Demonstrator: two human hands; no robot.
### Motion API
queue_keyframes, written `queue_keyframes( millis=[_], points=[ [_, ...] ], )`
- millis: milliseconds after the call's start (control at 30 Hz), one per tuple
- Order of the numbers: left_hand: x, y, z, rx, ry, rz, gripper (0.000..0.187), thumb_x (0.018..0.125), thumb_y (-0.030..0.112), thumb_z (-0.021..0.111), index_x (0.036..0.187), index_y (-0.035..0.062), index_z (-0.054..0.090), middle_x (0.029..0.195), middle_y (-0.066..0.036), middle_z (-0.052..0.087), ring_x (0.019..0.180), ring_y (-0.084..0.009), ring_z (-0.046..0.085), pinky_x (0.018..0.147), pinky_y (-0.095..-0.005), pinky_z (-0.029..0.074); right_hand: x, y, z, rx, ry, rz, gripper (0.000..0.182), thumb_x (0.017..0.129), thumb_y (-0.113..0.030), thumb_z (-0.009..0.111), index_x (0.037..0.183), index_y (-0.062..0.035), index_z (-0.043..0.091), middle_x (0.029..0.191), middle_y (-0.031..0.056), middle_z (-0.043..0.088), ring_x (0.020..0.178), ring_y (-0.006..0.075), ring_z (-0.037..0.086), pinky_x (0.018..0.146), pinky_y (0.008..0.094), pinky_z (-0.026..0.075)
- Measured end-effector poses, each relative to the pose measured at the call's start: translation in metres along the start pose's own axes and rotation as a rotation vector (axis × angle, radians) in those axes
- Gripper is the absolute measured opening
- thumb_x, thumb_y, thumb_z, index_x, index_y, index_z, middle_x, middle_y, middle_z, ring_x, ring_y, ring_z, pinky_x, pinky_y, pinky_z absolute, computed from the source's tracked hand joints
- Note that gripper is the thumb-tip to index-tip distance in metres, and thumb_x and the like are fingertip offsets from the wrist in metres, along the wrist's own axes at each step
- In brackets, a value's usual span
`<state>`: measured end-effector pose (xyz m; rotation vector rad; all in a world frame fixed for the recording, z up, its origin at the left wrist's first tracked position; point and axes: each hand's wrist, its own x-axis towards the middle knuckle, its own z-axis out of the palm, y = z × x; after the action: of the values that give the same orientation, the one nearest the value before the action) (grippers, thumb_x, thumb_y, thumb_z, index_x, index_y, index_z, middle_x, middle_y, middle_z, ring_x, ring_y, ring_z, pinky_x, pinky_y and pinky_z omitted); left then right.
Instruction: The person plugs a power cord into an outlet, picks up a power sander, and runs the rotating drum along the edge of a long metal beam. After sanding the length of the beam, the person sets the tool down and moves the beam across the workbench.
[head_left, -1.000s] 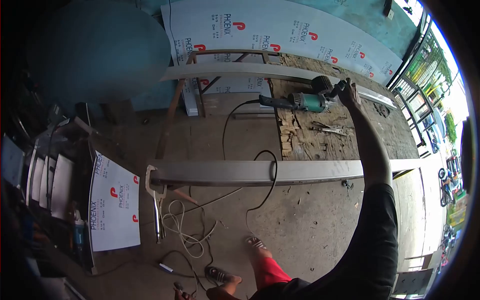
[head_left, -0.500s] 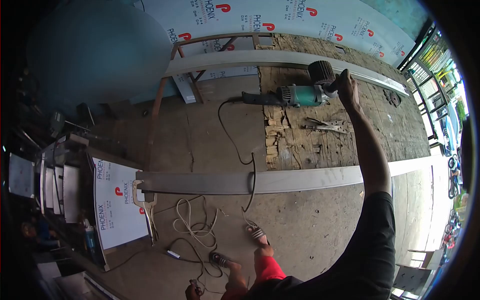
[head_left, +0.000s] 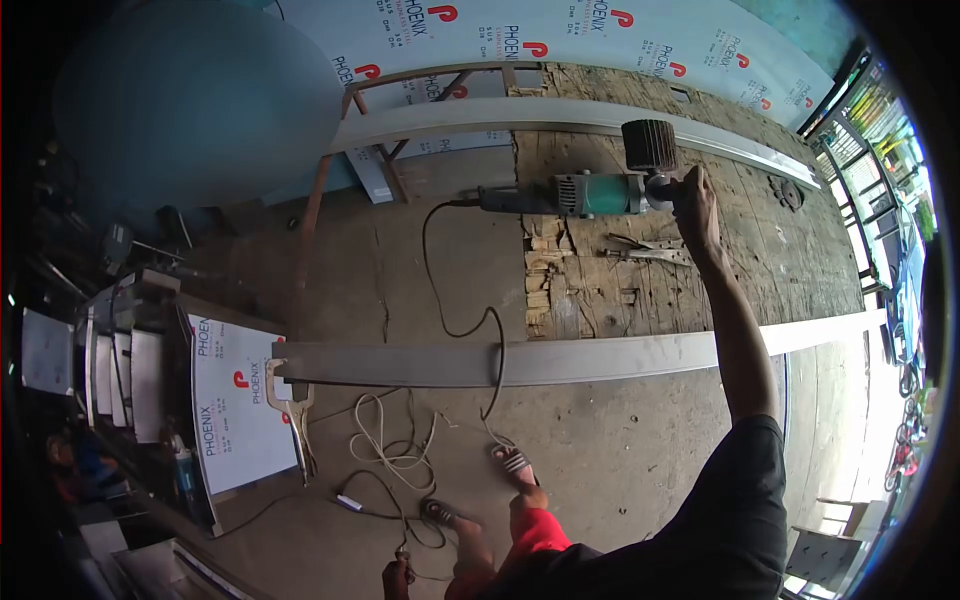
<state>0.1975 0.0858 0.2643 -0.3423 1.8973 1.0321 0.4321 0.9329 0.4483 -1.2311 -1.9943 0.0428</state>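
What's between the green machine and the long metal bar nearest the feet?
Metal pliers lie on the rough wood between machine and bar, and a black cord loops there too, in the head view.

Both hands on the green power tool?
No, only the right hand grips the green power tool, by its front handle; the left hand is well away from it.

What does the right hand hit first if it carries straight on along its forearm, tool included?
Probably the far metal strip, just beyond the right hand gripping the power tool. The tool's drum may reach it first; height clearance is unclear.
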Motion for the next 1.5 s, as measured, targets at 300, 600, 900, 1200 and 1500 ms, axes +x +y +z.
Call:
queue_keyframes(
  millis=[300, 600, 900, 1200, 1500],
  points=[
    [0.011, 0.004, 0.011, 0.02, 0.051, 0.044, 0.029, 0.095, 0.029, 0.055, 0.081, 0.0048, 0.051, 0.059, -0.002, 0.048, 0.048, -0.0102, 0.044, 0.045, -0.0263, 0.034, -0.05, -0.038, -0.048, -0.436, -0.576, 0.27, 0.031, 0.089, -0.031, 0.056, 0.103, -0.0036, 0.06, 0.083, 0.0237, 0.065, 0.077, 0.0407, 0.065, 0.063, 0.0481, 0.051],
    [0.008, -0.001, -0.004, -0.022, 0.087, 0.08, 0.027, 0.095, 0.028, 0.057, 0.081, 0.0052, 0.051, 0.058, -0.002, 0.049, 0.047, -0.0089, 0.044, 0.045, -0.025, 0.034, -0.092, -0.012, -0.02, -0.448, -0.796, 0.288, 0.045, 0.091, -0.029, 0.049, 0.135, -0.0328, 0.041, 0.1, 0.0202, 0.065, 0.091, 0.039, 0.065, 0.07, 0.0512, 0.052],
    [0.006, -0.014, 0.0, 0.011, 0.088, 0.018, 0.028, 0.093, 0.028, 0.06, 0.086, 0.0026, 0.052, 0.06, -0.001, 0.05, 0.046, -0.0093, 0.045, 0.042, -0.024, 0.035, -0.112, -0.002, -0.012, -0.443, -0.774, 0.297, 0.051, 0.089, -0.028, 0.048, 0.138, -0.0237, 0.036, 0.103, 0.0245, 0.061, 0.09, 0.0416, 0.064, 0.071, 0.0542, 0.051],
    [0.002, -0.002, 0.0, -0.002, 0.07, 0.07, 0.029, 0.093, 0.03, 0.059, 0.081, 0.0051, 0.052, 0.061, -0.001, 0.05, 0.049, -0.0085, 0.047, 0.046, -0.0244, 0.037, -0.127, -0.064, 0.009, -0.729, -0.337, 0.064, 0.064, 0.088, -0.038, 0.059, 0.134, 0.002, 0.04, 0.134, 0.0266, 0.044, 0.13, 0.0384, 0.039, 0.103, 0.0535, 0.032],
    [-0.002, -0.008, -0.002, -0.06, 0.111, 0.127, 0.027, 0.094, 0.028, 0.058, 0.089, 0.0015, 0.054, 0.061, -0.002, 0.049, 0.046, -0.0098, 0.044, 0.043, -0.0246, 0.035, -0.039, -0.2, 0.19, -0.088, -0.665, -0.08, 0.037, 0.086, -0.029, 0.06, 0.11, -0.002, 0.053, 0.093, 0.0195, 0.066, 0.094, 0.0357, 0.064, 0.088, 0.0449, 0.046]
  ],
)
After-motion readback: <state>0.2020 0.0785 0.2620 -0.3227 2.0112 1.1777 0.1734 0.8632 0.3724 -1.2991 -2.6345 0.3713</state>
